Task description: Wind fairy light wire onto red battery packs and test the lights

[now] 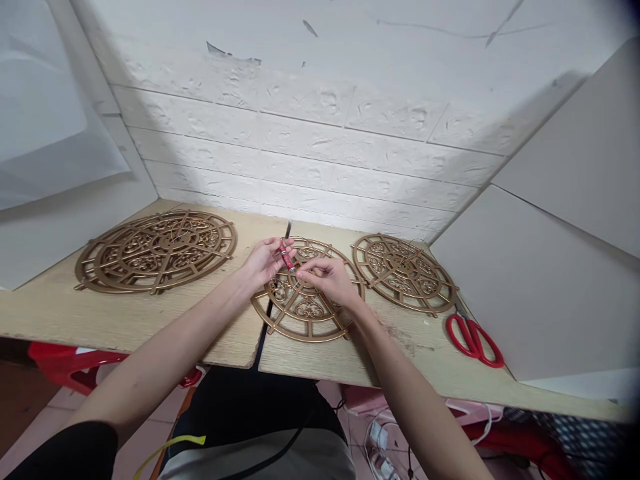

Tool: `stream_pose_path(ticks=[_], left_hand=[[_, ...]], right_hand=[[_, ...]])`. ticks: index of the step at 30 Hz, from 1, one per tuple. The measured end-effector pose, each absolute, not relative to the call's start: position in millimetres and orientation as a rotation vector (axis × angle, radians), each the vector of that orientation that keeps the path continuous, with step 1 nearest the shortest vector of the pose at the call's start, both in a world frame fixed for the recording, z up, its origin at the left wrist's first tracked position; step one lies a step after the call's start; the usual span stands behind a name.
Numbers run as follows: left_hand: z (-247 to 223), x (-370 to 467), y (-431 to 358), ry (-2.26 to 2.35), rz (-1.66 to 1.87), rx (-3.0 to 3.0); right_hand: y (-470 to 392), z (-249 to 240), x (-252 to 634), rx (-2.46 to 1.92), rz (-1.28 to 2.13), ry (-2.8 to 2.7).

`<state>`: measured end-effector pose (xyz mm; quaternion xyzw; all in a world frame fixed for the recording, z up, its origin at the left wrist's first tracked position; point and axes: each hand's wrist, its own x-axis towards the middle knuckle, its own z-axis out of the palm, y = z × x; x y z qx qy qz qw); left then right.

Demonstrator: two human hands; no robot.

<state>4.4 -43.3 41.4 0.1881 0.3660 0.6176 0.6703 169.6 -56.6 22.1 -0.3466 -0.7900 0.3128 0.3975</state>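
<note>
My left hand point(270, 262) is closed around a slim red tube with silver ends point(287, 257), which looks like a small pen torch and tilts down toward my right hand. My right hand point(325, 279) is in a pinch right at the tube's lower end; a thin pale line shows by the fingertips, too fine to name. Both hands are over a round bronze-coloured openwork panel point(309, 330) with scroll patterns and spokes. The hands partly hide its middle and upper left.
Several similar round panels lie stacked at the left point(155, 287), and more round panels point(405, 270) lie at the right. Red-handled scissors point(474, 340) rest near the right partition point(540, 287). A dark gap point(261, 337) splits the wooden table point(215, 333). A white brick-patterned wall point(300, 153) stands behind.
</note>
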Motion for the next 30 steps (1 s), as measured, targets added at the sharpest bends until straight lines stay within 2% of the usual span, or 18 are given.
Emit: stream_pose_path(ticks=[11,22,27,30], left_hand=[[26.4,7.6,-38.3,0.796,1.49,0.454],[35.0,1.4,-42.1,0.829,1.542,0.656],[35.2,-6.7,-39.9,0.974,1.606,1.086],[33.5,-7.3,-41.9,1.099,1.565,1.491]], right_hand=[[-60.4,16.8,161.8,-0.942,0.331,-2.079],[-57.8,33.3,169.6,-0.829,0.647,-1.807],[-44.1,33.3,182.7,-0.927,0.655,-1.441],[-37.1,32.6,190.2,-0.948,0.52,-1.217]])
